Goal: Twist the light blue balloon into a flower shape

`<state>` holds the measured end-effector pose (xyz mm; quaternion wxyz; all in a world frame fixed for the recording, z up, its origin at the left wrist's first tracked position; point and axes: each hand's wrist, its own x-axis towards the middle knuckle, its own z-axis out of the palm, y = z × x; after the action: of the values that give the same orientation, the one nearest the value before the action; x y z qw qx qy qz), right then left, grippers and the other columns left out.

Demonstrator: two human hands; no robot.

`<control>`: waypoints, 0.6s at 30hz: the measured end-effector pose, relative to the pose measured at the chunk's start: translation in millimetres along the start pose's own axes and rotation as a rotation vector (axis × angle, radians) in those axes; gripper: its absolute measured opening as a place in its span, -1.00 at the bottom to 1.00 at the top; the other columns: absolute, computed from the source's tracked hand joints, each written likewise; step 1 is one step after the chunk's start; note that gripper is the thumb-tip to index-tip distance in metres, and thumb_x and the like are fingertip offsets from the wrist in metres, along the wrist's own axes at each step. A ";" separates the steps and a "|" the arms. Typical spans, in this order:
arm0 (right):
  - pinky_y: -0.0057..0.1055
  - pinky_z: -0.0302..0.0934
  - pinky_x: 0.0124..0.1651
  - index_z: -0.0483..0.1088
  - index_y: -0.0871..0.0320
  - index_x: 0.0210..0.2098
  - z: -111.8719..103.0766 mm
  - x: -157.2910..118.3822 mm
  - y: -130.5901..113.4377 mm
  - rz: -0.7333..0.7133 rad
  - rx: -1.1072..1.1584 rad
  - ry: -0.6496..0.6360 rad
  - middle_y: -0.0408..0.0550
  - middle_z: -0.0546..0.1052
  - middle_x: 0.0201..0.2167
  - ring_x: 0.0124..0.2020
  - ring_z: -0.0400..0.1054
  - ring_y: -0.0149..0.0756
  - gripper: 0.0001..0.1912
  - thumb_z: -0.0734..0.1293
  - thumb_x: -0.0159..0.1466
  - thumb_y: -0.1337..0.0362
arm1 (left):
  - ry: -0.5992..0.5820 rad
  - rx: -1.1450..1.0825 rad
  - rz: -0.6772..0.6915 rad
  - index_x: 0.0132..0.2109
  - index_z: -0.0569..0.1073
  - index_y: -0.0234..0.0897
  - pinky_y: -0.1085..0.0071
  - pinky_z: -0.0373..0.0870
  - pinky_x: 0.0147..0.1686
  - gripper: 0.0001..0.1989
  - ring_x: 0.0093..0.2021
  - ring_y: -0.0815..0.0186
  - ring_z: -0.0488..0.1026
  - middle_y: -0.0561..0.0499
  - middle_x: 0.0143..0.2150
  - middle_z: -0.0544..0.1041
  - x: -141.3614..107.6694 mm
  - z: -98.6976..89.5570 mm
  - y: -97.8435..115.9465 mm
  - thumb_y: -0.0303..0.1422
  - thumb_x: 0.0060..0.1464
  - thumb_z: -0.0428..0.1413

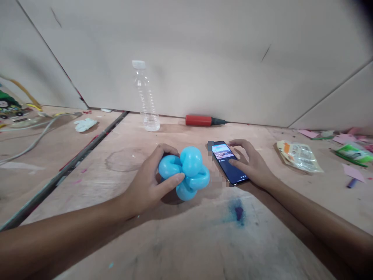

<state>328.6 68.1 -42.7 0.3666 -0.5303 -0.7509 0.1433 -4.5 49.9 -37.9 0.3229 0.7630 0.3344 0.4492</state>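
A light blue balloon [191,161], twisted into several round loops, sits just above the wooden surface in the middle of the view. My left hand [157,177] is closed around its left side, the thumb pressed across the front and the fingers partly hidden behind it. To the right, a smartphone [231,165] lies flat with its screen lit, showing a picture at the top and a dark area below. My right hand [252,163] rests over the phone's right edge, fingers apart, the thumb at the screen and nothing gripped.
Against the white wall stand a clear plastic bottle [148,101] with some water and a red hand pump [199,120] lying sideways. Farther right are a crumpled plastic packet [298,156], pink paper scraps and a green-and-white packet [354,153]. Cables [43,136] and crumpled white paper [85,124] lie left.
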 end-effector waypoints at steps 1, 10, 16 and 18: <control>0.11 0.19 0.35 0.33 0.00 0.09 0.1 -0.3 -0.3 -0.001 0.012 0.004 0.04 0.45 0.14 0.27 0.33 0.03 -0.59 0.39 0.26 0.21 | 0.000 0.000 -0.001 0.02 0.35 -0.15 0.21 0.38 -0.11 -0.67 -0.09 0.17 0.42 0.00 -0.06 0.45 0.0 -0.1 0.3 -0.13 0.24 0.22; 0.17 0.23 0.23 0.38 -0.08 0.02 -0.7 -3.6 -6.7 -0.132 -0.110 0.061 0.00 0.51 0.02 0.13 0.39 0.10 -0.72 0.35 0.31 0.19 | 0.012 -0.026 0.014 0.03 0.35 -0.10 0.19 0.37 -0.07 -0.68 -0.06 0.15 0.40 0.02 -0.04 0.42 -0.5 0.6 -1.4 -0.15 0.24 0.24; 0.00 0.35 -0.12 0.29 -0.09 0.10 9.5 -36.1 -77.6 -0.330 -0.128 -0.012 0.01 0.55 -0.08 -0.10 0.45 0.05 -0.65 0.34 0.33 0.16 | -0.013 -0.054 0.071 0.07 0.32 -0.08 0.26 0.34 -0.02 -0.57 0.01 0.17 0.39 0.02 0.00 0.40 -7.1 2.7 8.0 -0.22 0.16 0.33; -0.01 0.35 -0.09 0.24 -0.10 0.15 15.0 -43.3 -90.0 -0.375 -0.128 -0.058 0.01 0.55 -0.02 -0.06 0.45 0.04 -0.58 0.35 0.33 0.20 | -0.029 -0.042 0.122 0.07 0.31 -0.09 0.28 0.34 -0.04 -0.56 -0.02 0.19 0.39 0.02 -0.01 0.39 -8.3 3.7 12.0 -0.26 0.15 0.34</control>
<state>263.2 -4.0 -15.9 0.3304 -0.3992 -0.8543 0.0398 -1.6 35.8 -33.7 0.3155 0.7815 0.2731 0.4639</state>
